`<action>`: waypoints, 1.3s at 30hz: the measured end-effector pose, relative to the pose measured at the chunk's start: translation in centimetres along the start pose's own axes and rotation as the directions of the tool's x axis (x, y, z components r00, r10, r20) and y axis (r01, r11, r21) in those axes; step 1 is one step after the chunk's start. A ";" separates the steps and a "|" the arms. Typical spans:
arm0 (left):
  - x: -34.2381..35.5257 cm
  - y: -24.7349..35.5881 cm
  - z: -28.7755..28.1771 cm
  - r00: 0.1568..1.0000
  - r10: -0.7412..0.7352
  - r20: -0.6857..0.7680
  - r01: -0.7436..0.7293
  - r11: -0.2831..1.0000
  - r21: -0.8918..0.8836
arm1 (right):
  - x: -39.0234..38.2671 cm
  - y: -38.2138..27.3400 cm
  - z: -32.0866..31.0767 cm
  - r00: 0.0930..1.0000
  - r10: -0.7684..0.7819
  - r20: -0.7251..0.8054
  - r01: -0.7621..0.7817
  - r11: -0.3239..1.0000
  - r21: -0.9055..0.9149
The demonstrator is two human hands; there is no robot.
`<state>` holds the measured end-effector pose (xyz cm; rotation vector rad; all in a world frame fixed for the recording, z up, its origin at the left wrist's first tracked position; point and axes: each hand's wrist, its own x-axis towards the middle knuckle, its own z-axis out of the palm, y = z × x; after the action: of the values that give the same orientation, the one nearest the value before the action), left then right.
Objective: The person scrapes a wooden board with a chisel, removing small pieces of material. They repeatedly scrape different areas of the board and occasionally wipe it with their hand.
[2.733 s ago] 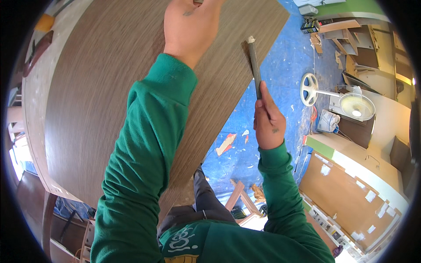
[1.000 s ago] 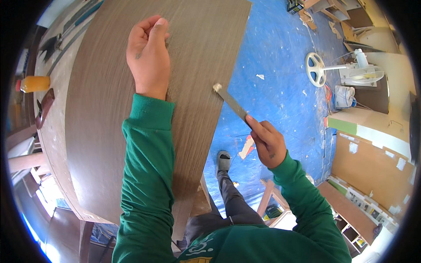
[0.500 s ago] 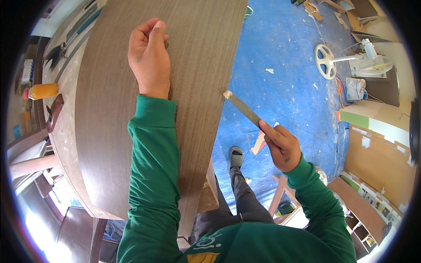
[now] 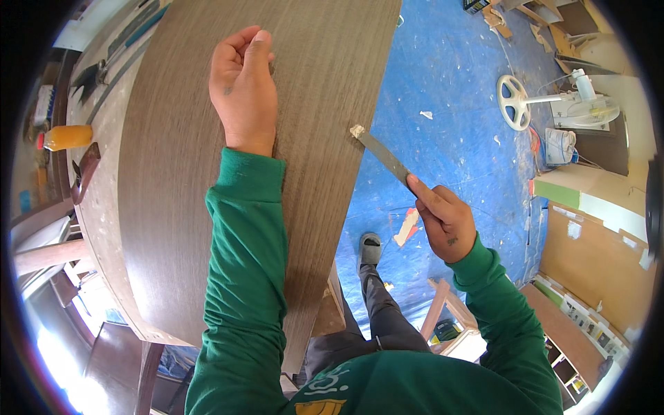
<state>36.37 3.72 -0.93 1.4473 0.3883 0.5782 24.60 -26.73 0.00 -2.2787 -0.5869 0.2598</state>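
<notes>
A large brown wood-grain panel [image 4: 173, 207] fills the left middle, on a paint-spotted worktable [image 4: 97, 124]. My left hand [image 4: 243, 90] lies over the panel's upper part, fingers curled and thumb against them; whether anything is inside is hidden. My right hand [image 4: 443, 218], off the panel's right edge, grips a flat grey strip tool [image 4: 384, 155], index finger stretched along it. A pale lump [image 4: 357, 131] sits on the tool's far tip, at the panel's right edge; I cannot tell whether it touches.
At left are an orange bottle [image 4: 68, 137] and long tools [image 4: 131, 34]. A blue sheet [image 4: 449, 159] covers the floor at right, with scraps, a white standing fan [image 4: 513, 102] and, beyond it, cabinet boards [image 4: 595, 48]. Wooden pieces [image 4: 439, 308] stand by my legs.
Since the earliest frame my left hand has moved left and down; the tool has swung leftward to the panel's edge. In the last half second the tip has risen slightly along it.
</notes>
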 end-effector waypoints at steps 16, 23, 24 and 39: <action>-0.1 -0.4 -0.1 1.000 0.023 0.001 -0.023 1.000 0.018 | 1.6 -0.4 0.9 0.999 -0.021 -0.046 0.019 0.999 -0.044; 0.4 -0.9 -0.5 0.999 0.045 0.029 -0.046 0.999 0.003 | 6.2 2.9 1.2 0.990 -0.102 -0.093 0.099 0.994 -0.040; 0.5 -0.9 -0.5 0.999 0.037 0.025 -0.038 0.999 0.007 | 5.3 2.5 1.0 0.994 -0.082 -0.076 0.079 0.996 -0.047; 0.6 -1.3 -0.6 0.999 0.041 0.015 -0.041 0.999 0.005 | 4.1 -0.8 0.9 0.997 -0.051 -0.066 0.048 0.998 -0.041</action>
<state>36.70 4.54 -2.27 1.4667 0.3493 0.5990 27.60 -23.69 -0.06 -2.2979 -0.6175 0.1482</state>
